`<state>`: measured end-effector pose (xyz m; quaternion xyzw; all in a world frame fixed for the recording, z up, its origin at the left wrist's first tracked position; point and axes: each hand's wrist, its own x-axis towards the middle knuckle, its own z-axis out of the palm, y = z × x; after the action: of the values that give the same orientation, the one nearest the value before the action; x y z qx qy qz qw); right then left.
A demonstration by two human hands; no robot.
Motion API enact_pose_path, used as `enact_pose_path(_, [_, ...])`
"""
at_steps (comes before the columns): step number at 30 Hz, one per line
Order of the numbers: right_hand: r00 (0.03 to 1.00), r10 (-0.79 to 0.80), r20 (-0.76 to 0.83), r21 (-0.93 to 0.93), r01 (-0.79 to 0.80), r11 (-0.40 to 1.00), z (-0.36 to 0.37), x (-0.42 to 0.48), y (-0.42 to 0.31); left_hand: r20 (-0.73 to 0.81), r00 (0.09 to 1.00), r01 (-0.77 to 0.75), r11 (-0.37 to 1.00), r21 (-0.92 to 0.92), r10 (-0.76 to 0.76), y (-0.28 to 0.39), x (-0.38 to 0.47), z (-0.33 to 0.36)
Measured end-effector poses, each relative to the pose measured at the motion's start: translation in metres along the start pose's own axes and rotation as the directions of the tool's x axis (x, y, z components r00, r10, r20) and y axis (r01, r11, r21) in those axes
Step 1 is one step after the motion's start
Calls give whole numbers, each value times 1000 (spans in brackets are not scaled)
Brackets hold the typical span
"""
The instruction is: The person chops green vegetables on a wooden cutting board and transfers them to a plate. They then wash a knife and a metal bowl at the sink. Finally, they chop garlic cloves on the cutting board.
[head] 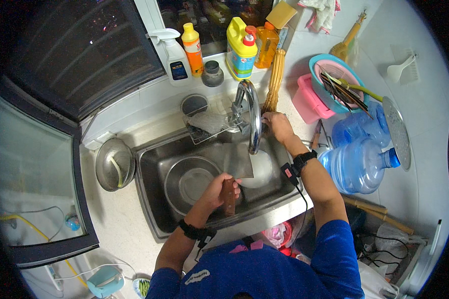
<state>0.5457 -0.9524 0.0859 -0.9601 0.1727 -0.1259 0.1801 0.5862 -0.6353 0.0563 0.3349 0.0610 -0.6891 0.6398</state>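
Note:
In my left hand (221, 192) is a cleaver, held by its brown wooden handle (229, 198). Its broad metal blade (237, 160) points away from me over the sink (149, 187). My right hand (280, 126) is beside the base of the chrome faucet (255, 112), at the lower end of a bamboo brush (274, 84). What its fingertips touch is hidden. A round metal basin (174, 187) sits in the left part of the sink. To the right, partly behind the blade, is a white round dish (262, 170).
A wire rack (219, 137) stands behind the sink. Left of it is a metal strainer (108, 164). Bottles, including a yellow jug (235, 52), line the sill. Water jugs (359, 164) and stacked basins (318, 63) crowd the right. An open window sash (88, 194) juts in at left.

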Motion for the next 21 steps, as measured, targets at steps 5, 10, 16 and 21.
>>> enact_pose_path(5, [1000,-31,-3,27,31,999,5,-6,8,13,1000,26,1000,-9,-26,1,10,8])
enact_pose_path(10, [1000,11,0,4,-11,1000,5,-11,3,-5,1000,1,1000,2,-1,-3,16,10])
enact_pose_path(16, [999,47,-19,-8,-47,999,6,-15,2,-62,997,-41,999,-11,40,-4,22,8])
enact_pose_path(21, [940,73,-333,73,-51,996,-12,-36,-23,-17,997,-82,996,-39,81,-6,38,-7])
